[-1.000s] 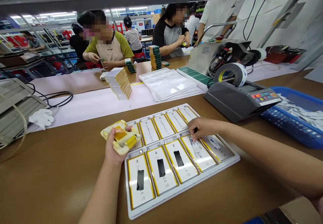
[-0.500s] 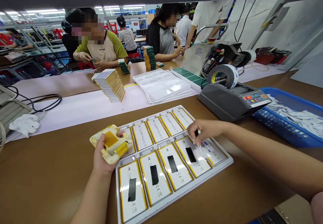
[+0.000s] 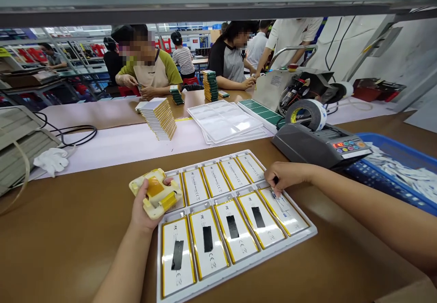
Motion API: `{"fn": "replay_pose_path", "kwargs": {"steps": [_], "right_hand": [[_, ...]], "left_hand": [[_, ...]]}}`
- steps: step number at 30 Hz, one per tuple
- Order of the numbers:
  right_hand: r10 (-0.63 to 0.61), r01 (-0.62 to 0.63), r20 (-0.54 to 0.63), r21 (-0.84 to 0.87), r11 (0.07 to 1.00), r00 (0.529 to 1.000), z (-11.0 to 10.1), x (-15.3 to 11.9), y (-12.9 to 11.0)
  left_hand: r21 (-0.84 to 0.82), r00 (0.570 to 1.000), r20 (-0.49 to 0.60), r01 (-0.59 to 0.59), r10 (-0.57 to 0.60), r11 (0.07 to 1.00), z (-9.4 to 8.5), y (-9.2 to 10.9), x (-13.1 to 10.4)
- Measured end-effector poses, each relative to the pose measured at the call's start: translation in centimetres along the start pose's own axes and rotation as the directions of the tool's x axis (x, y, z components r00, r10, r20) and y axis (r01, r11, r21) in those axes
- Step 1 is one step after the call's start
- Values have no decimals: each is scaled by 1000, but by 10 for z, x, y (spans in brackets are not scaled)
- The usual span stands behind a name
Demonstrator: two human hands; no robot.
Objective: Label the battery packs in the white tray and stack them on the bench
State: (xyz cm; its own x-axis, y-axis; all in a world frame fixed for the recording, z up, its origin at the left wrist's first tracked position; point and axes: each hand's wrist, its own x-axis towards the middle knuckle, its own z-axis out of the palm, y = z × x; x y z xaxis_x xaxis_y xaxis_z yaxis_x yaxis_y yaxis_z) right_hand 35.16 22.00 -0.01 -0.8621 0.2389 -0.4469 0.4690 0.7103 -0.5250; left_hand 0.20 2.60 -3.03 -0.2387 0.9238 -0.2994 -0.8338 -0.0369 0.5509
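Brown bench (image 3: 68,239); left hand (image 3: 145,207) grips jig (image 3: 155,192), right hand (image 3: 285,177) on cell (image 3: 283,209)

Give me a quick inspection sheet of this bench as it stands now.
Surface: brown bench top, pale strip behind it.
Job's things: white tray holding flat cells in two rows; four front cells carry black strips; cream fixture with amber tape.
Clutter: white glove, tape dispenser, blue basket of white slips, stack of empty trays.
Hands: left hand grips the fixture; right hand pinches something small over the front-right cell.
Cables: black cable coiled at left.
Surroundings: other people seated at the far bench.
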Motion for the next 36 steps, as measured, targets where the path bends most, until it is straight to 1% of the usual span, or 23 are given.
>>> {"fn": "replay_pose_path", "kwargs": {"steps": [4, 8, 11, 13, 15, 16, 17, 18, 19, 20, 21, 22, 23, 24, 25, 26, 27, 29, 30, 31, 32, 34, 36], "right_hand": [[11, -12, 36, 26, 1000, 999, 1, 0, 1], [11, -14, 41, 71, 997, 999, 9, -3, 0], [25, -27, 29, 75, 997, 999, 14, -3, -9], [29, -35, 50, 107, 994, 998, 11, -10, -19], [14, -33, 94, 203, 979, 995, 2, -31, -30], [0, -23, 85, 266, 964, 996, -5, -48, -33], [-4, -6, 32, 324, 946, 999, -13, -70, -33], [7, 22, -81, 359, 933, 997, -20, -96, -30], [40, 61, -254, 378, 924, 966, -25, -124, -23], [108, 72, -443, 371, 926, 890, -28, -154, -13], [206, 32, -615, 353, 935, 761, -29, -183, 0], [312, -58, -758, 342, 938, 573, -27, -210, 16], [428, -214, -808, 371, 903, 404, -23, -233, 34], [538, -397, -801, 419, 817, 261, -18, -252, 51], [594, -484, -781, 451, 750, 192, -13, -266, 67], [643, -579, -759, 481, 658, 101, -8, -273, 80], [677, -673, -736, 516, 530, -31, -4, -275, 88], [620, -720, -747, 565, 401, -241, -2, -263, 88], [566, -709, -771, 572, 412, -293, -3, -250, 80], [510, -683, -811, 546, 485, -286, -3, -235, 67], [473, -656, -851, 492, 572, -227, -4, -218, 51], [418, -586, -906, 307, 750, 60, 0, -181, 16], [373, -509, -853, 152, 847, 365, 10, -146, -13]], "left_hand": [[14, 1000, -15, -11, 11, 1000, -1, 0, -1], [22, 1000, -17, 1, -1, 1000, -2, 0, 0], [11, 1000, -19, 0, 1, 1000, -2, 0, 1], [20, 1000, -19, -3, 3, 1000, -2, 1, 2], [42, 1000, -21, -4, 5, 999, -3, 2, 2], [53, 1000, -18, -5, 6, 999, -3, 2, 3], [66, 1000, -15, -10, 11, 998, -4, 2, 3], [81, 1000, -13, -24, 25, 996, -4, 3, 4], [103, 999, -17, -38, 40, 994, -4, 3, 5], [131, 998, -28, -57, 61, 990, -4, 3, 5], [159, 996, -43, -74, 82, 984, -5, 3, 6], [184, 993, -57, -87, 99, 979, -4, 3, 7], [201, 992, -64, -96, 111, 975, -4, 3, 7], [211, 991, -65, -101, 117, 972, -3, 3, 8], [216, 991, -67, -102, 119, 971, -2, 3, 7], [221, 990, -70, -104, 122, 970, 0, 3, 7], [228, 989, -77, -106, 127, 968, 1, 4, 6], [235, 986, -90, -114, 138, 965, 3, 4, 3], [234, 985, -101, -111, 137, 966, 4, 4, 1], [227, 985, -110, -104, 132, 968, 5, 5, 0], [218, 986, -121, -91, 119, 972, 6, 5, -1], [201, 984, -156, -56, 89, 978, 8, 7, -3], [193, 978, -190, -49, 86, 980, 14, 10, -6]]}}
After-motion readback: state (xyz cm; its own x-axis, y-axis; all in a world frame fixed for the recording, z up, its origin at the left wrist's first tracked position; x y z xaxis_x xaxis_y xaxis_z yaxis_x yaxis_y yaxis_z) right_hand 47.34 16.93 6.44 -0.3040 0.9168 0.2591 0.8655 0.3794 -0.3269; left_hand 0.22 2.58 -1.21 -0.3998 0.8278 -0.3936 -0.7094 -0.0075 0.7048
